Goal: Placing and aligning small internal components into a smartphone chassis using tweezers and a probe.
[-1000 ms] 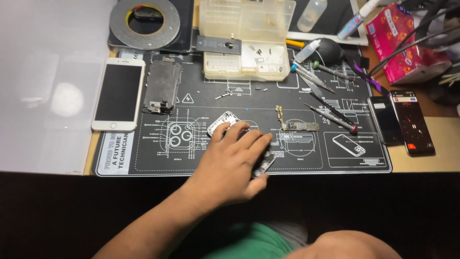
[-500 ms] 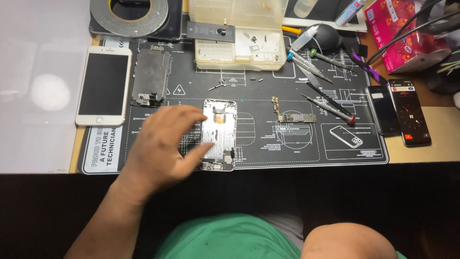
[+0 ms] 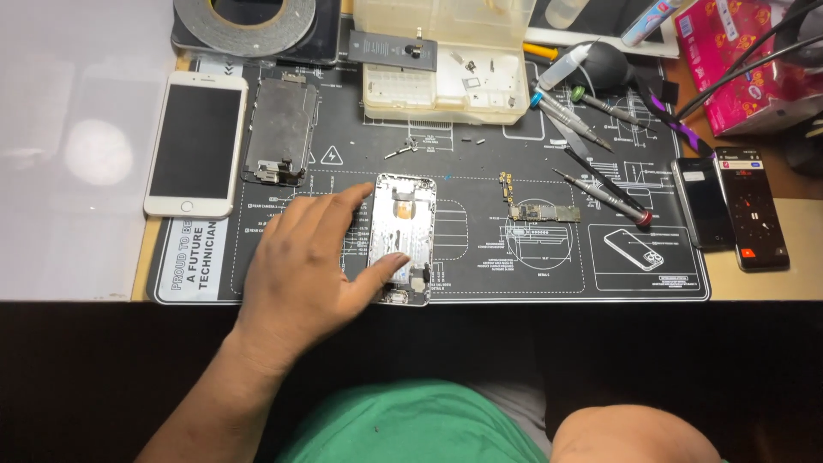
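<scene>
My left hand (image 3: 300,266) lies palm down on the black repair mat (image 3: 549,283). Its index fingertip touches the upper left edge of an opened silver phone housing (image 3: 403,231), and its thumb presses on the housing's lower part. The housing lies inside-up and upright near the mat's front middle. A small green logic board (image 3: 544,212) rests on the mat to the right of the housing. My right hand is out of view.
A white phone (image 3: 195,141) and a dark display plate (image 3: 281,129) lie at the left. A clear parts box (image 3: 441,69) and tape roll (image 3: 244,17) stand at the back. Screwdrivers (image 3: 600,195) and two black phones (image 3: 750,219) lie at the right, beside a pink packet (image 3: 741,60).
My left hand has slid left off the housing, which now lies upright and uncovered. The view has shifted so the mat sits slightly lower and further right.
</scene>
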